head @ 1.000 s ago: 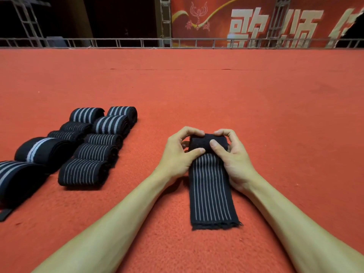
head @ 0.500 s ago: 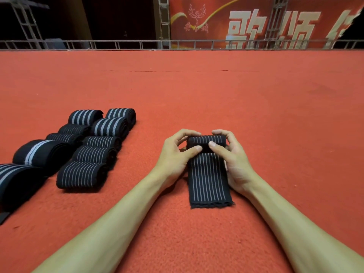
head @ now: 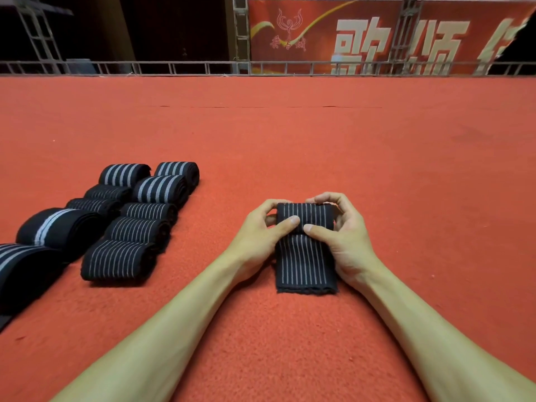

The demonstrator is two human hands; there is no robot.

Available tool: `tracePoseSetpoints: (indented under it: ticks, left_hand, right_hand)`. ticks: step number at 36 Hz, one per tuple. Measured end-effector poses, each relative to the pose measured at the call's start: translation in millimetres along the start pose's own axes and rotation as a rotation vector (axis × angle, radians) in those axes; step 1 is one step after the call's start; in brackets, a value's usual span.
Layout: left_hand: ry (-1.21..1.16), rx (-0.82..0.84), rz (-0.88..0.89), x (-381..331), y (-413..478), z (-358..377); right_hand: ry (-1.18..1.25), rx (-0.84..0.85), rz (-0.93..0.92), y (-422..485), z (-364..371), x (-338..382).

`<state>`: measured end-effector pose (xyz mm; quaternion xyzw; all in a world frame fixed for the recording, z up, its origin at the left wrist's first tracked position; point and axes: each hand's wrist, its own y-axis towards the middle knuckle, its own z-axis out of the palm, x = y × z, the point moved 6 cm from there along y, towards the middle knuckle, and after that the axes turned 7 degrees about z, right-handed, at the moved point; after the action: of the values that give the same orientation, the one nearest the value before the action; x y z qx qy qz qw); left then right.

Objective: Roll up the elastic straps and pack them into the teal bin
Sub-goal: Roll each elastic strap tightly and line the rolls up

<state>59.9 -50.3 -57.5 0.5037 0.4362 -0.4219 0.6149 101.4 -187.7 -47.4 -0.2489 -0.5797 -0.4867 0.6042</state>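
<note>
A black elastic strap with thin white stripes (head: pixel 306 262) lies on the red carpet in front of me, its far end wound into a roll. My left hand (head: pixel 261 233) grips the roll's left side, thumb on top. My right hand (head: pixel 342 233) grips the right side, thumb pressed on the roll beside the other thumb. A short flat tail of strap runs back toward me. Several rolled straps (head: pixel 124 227) lie in rows to the left. No teal bin is in view.
Red carpet (head: pixel 377 169) covers the floor out to a metal railing (head: pixel 174 68) at the far edge. A red banner with pale characters (head: pixel 377 36) hangs behind it. Two larger rolls (head: pixel 55 227) with broad stripes sit at the far left.
The roll has grown and the flat tail has shortened, its near end drawn toward my hands. Both hands kept their hold on the roll.
</note>
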Motion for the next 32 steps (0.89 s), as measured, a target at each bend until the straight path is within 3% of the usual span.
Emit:
tracePoseSetpoints:
  ticks: [16, 24, 28, 32]
  left_hand:
    - [-0.035, 0.15, -0.033, 4, -7, 13]
    - [0.007, 0.069, 0.163, -11, 0, 1]
    - [0.118, 0.092, 0.236, -17, -2, 6]
    - [-0.008, 0.12, 0.09, -7, -2, 11]
  right_hand:
    - [-0.074, 0.192, 0.146, -7, 11, -2]
    - [0.131, 0.119, 0.271, -3, 12, -11]
    - [0.0, 0.027, 0.173, -3, 8, -8]
    - [-0.068, 0.014, 0.064, -2, 4, -2]
